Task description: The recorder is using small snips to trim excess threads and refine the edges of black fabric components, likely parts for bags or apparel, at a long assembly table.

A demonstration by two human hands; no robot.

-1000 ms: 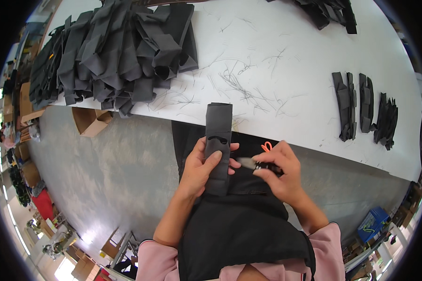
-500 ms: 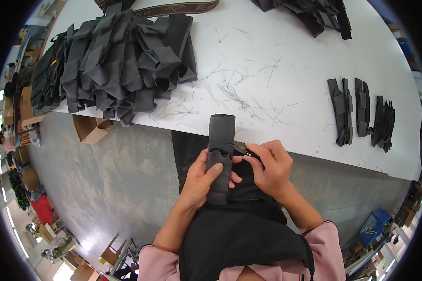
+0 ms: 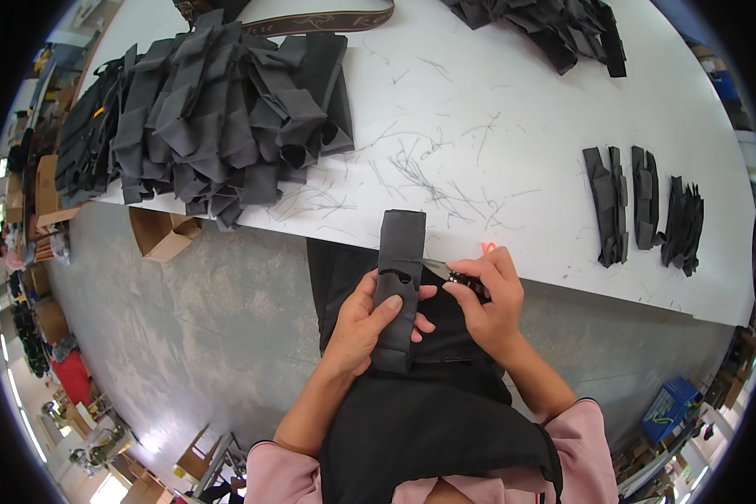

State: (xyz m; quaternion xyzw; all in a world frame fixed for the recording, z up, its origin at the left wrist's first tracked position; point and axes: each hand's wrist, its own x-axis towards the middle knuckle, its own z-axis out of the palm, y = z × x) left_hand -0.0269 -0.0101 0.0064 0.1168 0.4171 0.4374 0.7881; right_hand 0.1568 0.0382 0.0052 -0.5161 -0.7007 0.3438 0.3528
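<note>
My left hand (image 3: 366,323) grips a long dark grey fabric strip (image 3: 402,239) upright over my lap, thumb on its front and fingers behind. A dark-edged, gaping opening crosses the strip just above my thumb. In my right hand (image 3: 491,302) is a pair of thread snips (image 3: 462,279), pinched between thumb and fingers. Their pointed blades touch or nearly touch the strip's right edge, beside a crosswise seam. Above the right hand a small orange loop (image 3: 489,248) sticks out. Part of the snips' handle is hidden by my fingers.
A big heap of dark fabric strips (image 3: 218,118) covers the white table's (image 3: 554,193) left part. Another pile (image 3: 554,34) lies far right, with several small bundles (image 3: 645,197) nearer. Loose thread ends (image 3: 428,172) are scattered mid-table. An open cardboard box (image 3: 164,235) stands below the left edge.
The right hand has turned slightly, and the snips' blades now show more, with the orange loop in sight. The strip and left hand have shifted slightly right in the picture.
</note>
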